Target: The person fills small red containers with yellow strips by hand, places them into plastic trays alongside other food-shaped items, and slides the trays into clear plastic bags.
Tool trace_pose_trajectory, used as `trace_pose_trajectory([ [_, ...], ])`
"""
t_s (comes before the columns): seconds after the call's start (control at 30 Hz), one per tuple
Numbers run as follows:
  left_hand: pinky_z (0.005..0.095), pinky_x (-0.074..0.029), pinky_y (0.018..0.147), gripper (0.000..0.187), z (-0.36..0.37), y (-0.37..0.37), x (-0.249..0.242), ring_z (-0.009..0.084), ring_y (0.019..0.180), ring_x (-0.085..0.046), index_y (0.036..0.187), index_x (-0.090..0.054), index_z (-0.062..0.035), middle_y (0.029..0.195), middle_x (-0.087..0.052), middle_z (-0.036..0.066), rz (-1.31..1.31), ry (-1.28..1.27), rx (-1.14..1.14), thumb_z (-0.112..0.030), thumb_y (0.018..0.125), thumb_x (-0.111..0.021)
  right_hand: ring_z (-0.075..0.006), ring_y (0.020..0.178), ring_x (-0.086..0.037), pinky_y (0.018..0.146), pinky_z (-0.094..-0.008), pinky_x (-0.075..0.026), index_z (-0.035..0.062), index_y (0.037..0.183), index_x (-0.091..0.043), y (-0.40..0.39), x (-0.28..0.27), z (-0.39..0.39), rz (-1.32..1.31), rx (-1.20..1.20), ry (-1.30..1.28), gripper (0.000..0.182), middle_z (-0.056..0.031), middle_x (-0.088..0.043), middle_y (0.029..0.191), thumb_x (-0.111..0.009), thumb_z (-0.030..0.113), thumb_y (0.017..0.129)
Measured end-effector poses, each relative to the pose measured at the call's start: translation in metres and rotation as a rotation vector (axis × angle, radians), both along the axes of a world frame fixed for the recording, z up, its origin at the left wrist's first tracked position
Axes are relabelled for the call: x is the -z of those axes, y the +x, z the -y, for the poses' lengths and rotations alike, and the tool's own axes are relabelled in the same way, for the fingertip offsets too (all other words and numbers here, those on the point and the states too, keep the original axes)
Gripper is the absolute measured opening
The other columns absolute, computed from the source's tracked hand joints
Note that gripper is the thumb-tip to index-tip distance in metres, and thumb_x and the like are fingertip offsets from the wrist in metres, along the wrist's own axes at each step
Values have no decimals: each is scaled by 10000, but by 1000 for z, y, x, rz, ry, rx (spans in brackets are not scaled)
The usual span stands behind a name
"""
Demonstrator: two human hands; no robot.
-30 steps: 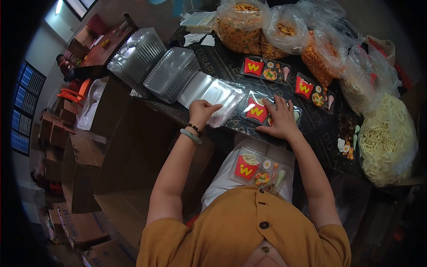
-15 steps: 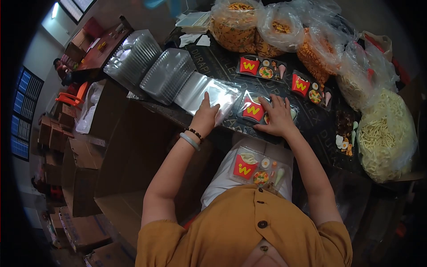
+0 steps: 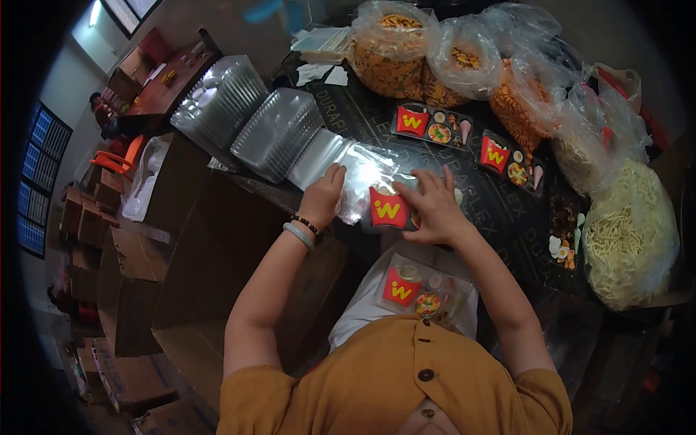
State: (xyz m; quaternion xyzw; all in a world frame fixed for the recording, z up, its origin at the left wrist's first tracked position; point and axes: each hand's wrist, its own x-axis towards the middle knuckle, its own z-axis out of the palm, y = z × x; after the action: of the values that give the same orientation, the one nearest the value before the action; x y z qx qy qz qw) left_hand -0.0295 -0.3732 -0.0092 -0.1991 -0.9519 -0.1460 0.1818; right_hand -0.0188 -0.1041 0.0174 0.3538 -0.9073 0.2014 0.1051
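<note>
Head view: a person in a mustard buttoned top works at a dark bench (image 3: 500, 210), both bare hands out in front and close together.
Bench: dark covering with pale lettering, running from beyond the left hand across to the far right of the right hand.
Snack bags: several big clear bags of snacks (image 3: 395, 47) beyond both hands; a large bag of pale sticks (image 3: 631, 225) well to the right of the right hand.
Lid stacks: two stacks of clear plastic lids (image 3: 279, 130) beyond and to the left of the left hand.
Cartons: brown cardboard boxes (image 3: 130, 283) on the floor, well to the left of the left arm.
Clear sleeve: a shiny clear plastic bag (image 3: 355, 177) lying on the bench between and just beyond the hands.
Toy tray: a tray with a red W fries box (image 3: 389, 209), its left end inside the sleeve's mouth, just left of the right hand.
Other trays: two filled trays (image 3: 433, 125) beyond the right hand; one packed tray (image 3: 420, 284) on the lap, nearer than both hands.
Left hand (image 3: 322, 194): fingers curled, pressing on the sleeve's left edge; bead and jade bracelets at the wrist.
Right hand (image 3: 433, 206): fingers spread flat over the tray's right end, clamped on top of it.
</note>
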Motion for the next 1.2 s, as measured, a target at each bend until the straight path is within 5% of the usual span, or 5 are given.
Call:
trace_pose_trajectory([
  [0.57,411,-512,685,718,-48,1,-25,344,847,-617,1356,-284,-35,1413,-292,172,417,-282,130,-88,716,-606,-361,1211,-352,1058,-537,-104,18,1249,-451,-22,46,75,-63,371,-105,943,-224,-422,1223,-722,560,526],
  [0.63,414,-515,682,710,-46,3,-34,336,867,-619,1344,-295,-16,1418,-281,176,409,-272,175,-67,705,-600,-341,1175,-401,1012,-482,-262,-17,1249,-431,-6,18,37,-69,440,-160,901,-213,-431,1228,-746,502,583],
  [0.83,412,-503,689,754,-56,4,-32,350,875,-603,1368,-262,-40,1439,-242,161,482,-251,183,26,672,-545,-250,821,-598,658,-353,-498,-77,1311,-319,14,43,-19,465,580,-360,808,-179,-570,978,-732,285,719],
  [0.93,405,-503,699,746,-65,2,-31,348,893,-600,1363,-269,-34,1434,-253,163,463,-232,175,30,672,-542,-108,598,-570,487,-200,-480,-72,1312,-308,20,39,-11,1054,525,-1091,646,-56,-577,851,-657,136,809],
  [1.2,414,-505,695,671,-67,3,-25,354,877,-606,1312,-322,-6,1410,-298,177,384,-121,200,-15,687,-567,-142,675,-609,620,-236,-551,-30,1135,-467,21,37,-3,1382,412,-1310,437,-68,-579,878,-682,118,786],
])
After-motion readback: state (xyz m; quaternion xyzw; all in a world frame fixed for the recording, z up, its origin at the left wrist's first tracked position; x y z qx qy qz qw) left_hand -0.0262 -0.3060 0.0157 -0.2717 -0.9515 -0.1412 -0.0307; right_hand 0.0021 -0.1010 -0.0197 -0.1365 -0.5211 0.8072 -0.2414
